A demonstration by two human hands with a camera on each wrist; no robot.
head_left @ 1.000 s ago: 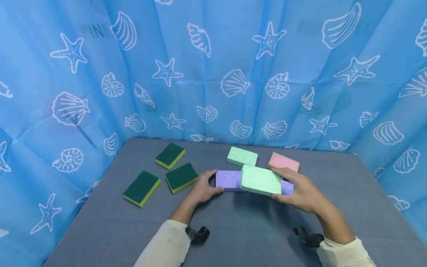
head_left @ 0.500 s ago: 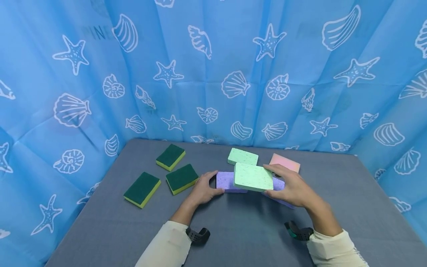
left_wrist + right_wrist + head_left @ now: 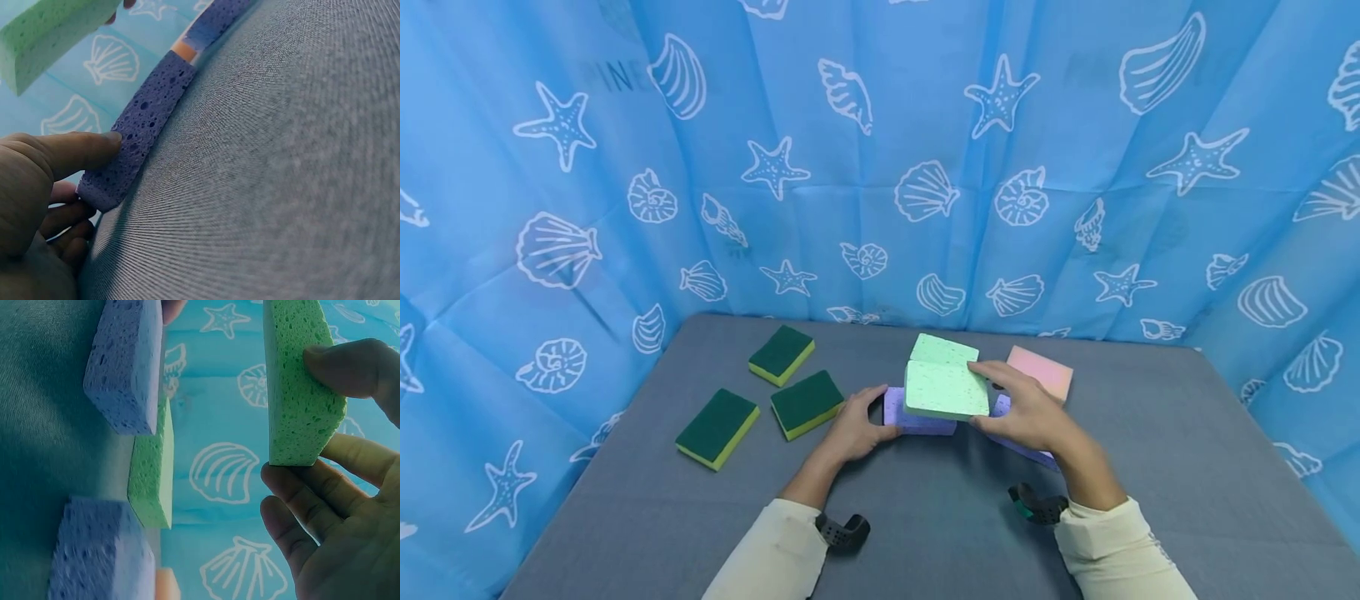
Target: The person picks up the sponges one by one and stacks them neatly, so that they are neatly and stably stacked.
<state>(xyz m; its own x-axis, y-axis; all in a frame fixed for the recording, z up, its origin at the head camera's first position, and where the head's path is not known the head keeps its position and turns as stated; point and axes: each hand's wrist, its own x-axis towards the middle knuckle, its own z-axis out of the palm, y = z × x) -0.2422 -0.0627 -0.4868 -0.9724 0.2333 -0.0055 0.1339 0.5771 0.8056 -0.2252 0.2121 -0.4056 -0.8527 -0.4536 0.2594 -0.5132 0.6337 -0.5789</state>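
My left hand (image 3: 853, 425) grips the left end of a purple sponge (image 3: 142, 122) lying on the table, thumb on its near side and fingers behind. Raised over that sponge, a light green sponge (image 3: 945, 390) is pinched at its right end by my right hand (image 3: 1030, 408). In the right wrist view the held green sponge (image 3: 300, 387) hangs apart from the purple one (image 3: 122, 369) below. A second purple sponge (image 3: 1026, 452) lies to the right, partly hidden under my right hand. Another green sponge (image 3: 943, 347) lies behind, its front covered by the held one.
Three dark green and yellow scouring sponges (image 3: 718, 427) lie to the left on the grey table (image 3: 925, 533). A pink sponge (image 3: 1043, 372) lies at the back right. A blue curtain (image 3: 880, 208) with shell prints hangs around the table's back and sides.
My right hand has moved left with the green sponge, from between the two purple sponges to over the left one. The left hand has stayed on its purple sponge.
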